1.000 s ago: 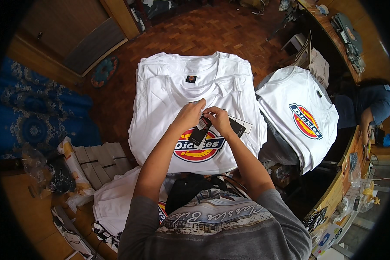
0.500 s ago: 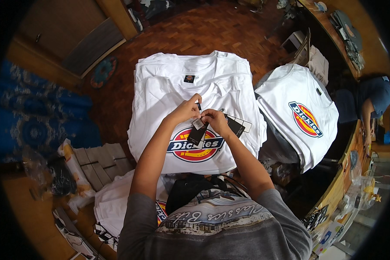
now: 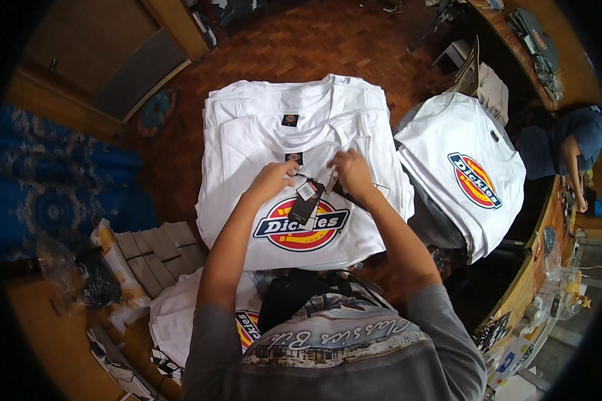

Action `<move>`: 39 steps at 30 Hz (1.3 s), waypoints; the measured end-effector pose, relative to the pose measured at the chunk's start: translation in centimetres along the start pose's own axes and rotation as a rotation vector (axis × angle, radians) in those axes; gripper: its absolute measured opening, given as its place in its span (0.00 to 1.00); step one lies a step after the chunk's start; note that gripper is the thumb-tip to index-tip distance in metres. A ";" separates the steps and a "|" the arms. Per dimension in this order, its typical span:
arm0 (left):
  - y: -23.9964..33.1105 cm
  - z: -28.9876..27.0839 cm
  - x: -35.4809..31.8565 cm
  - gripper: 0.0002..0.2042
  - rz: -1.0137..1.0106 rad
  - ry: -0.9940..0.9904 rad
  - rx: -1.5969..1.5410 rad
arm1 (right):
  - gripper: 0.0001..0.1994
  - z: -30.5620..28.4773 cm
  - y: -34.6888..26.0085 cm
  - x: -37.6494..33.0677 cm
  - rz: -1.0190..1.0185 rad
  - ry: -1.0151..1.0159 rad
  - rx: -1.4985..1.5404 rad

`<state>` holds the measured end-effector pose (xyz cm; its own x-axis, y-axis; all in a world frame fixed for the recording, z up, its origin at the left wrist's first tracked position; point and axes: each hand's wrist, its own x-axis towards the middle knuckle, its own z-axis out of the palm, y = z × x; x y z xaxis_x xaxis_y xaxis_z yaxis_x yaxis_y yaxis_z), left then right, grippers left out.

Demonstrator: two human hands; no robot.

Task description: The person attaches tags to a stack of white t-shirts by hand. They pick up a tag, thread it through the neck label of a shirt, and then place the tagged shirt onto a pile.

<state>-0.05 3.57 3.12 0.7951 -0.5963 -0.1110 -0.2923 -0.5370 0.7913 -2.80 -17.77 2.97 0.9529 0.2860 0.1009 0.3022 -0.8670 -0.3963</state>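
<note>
A white T-shirt with a red, yellow and blue oval print lies on top of a stack in front of me. Beside its black neck label, my left hand has its thumb and fingers apart, close to a black hang tag with a white sticker. My right hand is to the right of the collar, fingers curled together; whatever they hold is too small to make out. Below that hand, more dark and white tags lie partly covered.
Another pile of white T-shirts stands at the right, and more shirts lie at the lower left. Grey bundles and clear plastic bags are on the left. A person in blue is by the wooden table at far right.
My hands, together over the hang tag before, have moved apart: the left slightly left, the right up and to the right. The neck label between them now shows more fully.
</note>
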 end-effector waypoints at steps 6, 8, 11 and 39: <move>0.7 -1.6 2.0 0.05 -0.049 0.459 0.194 | 0.04 2.9 0.1 -3.4 -0.190 -0.038 -0.228; 0.9 -2.6 3.2 0.05 -0.156 0.527 0.211 | 0.04 1.3 0.4 -2.9 -0.012 0.025 0.301; -1.4 -2.6 4.8 0.04 -0.002 0.631 0.185 | 0.06 -3.4 0.8 -1.7 0.337 -0.017 1.183; 4.6 6.7 4.8 0.11 0.069 -0.067 -0.611 | 0.03 -9.3 0.7 2.1 0.379 0.128 1.799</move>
<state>-1.19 -5.75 2.18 0.7442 -0.6644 -0.0692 0.0309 -0.0692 0.9971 -0.32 -21.58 11.43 0.9769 0.0996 -0.1891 -0.2111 0.5870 -0.7815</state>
